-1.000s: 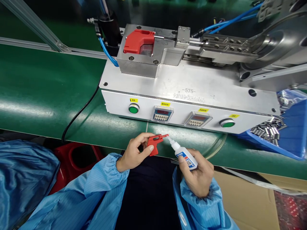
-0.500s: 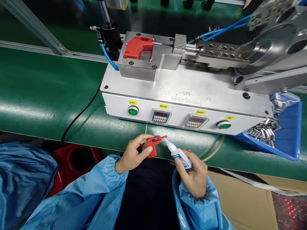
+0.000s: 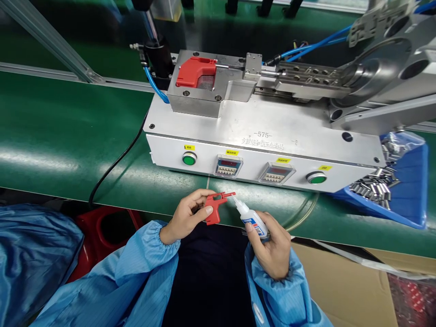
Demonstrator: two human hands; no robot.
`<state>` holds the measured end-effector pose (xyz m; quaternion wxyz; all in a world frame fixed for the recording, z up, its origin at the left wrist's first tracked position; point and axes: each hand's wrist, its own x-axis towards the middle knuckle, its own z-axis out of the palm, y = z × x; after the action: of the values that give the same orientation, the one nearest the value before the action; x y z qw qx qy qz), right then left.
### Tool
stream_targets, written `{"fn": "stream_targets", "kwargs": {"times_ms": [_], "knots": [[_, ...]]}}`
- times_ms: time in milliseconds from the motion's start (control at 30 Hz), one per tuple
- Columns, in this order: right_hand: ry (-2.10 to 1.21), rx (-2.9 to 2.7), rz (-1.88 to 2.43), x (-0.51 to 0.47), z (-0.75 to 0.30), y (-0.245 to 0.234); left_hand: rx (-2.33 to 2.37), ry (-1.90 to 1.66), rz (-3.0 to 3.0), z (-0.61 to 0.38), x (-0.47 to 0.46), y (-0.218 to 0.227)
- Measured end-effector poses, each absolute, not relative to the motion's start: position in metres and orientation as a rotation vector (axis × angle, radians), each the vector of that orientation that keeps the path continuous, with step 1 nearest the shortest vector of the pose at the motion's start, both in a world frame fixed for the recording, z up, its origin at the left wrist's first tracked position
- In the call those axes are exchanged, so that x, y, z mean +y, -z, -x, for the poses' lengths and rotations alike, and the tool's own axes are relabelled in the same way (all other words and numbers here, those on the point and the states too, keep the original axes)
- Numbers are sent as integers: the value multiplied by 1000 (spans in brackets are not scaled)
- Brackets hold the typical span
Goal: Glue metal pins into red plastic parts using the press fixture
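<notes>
My left hand (image 3: pixel 190 213) is closed on a red gun-shaped plastic part (image 3: pixel 214 215), whose thin barrel end points right. In my right hand (image 3: pixel 272 245) is a white glue bottle (image 3: pixel 254 221) with a blue and red label, tilted so its nozzle comes up to the tip of that barrel. Whether nozzle and tip touch I cannot tell. Beyond both hands stands a metal press machine (image 3: pixel 262 122). A second red part (image 3: pixel 194 72) lies in the machine's metal block, lined up with a steel rod.
A blue bin (image 3: pixel 417 190) with several metal tubes (image 3: pixel 373 187) stands right of the machine. Green buttons (image 3: pixel 189 158) and timers sit on its front panel. A black cable (image 3: pixel 116 163) crosses the green bench (image 3: pixel 61 136). Below are a red stool (image 3: pixel 91 236) and cardboard (image 3: pixel 340 281).
Both hands have shifted slightly left with the red part and the glue bottle. The nozzle stays close to the barrel tip, and the camera view has moved a little.
</notes>
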<state>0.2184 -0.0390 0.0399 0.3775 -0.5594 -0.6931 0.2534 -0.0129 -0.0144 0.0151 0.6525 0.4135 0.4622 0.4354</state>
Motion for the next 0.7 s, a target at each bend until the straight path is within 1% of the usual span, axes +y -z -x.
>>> {"fn": "stream_targets", "kwargs": {"times_ms": [467,700], "knots": [[-612,-1804,1443,-39,-216,-37,964,-954,-773,16,-12,-16],[-575,-1823,1414,-38,-215,-39,1029,-1041,-1013,11,-20,-13]]}}
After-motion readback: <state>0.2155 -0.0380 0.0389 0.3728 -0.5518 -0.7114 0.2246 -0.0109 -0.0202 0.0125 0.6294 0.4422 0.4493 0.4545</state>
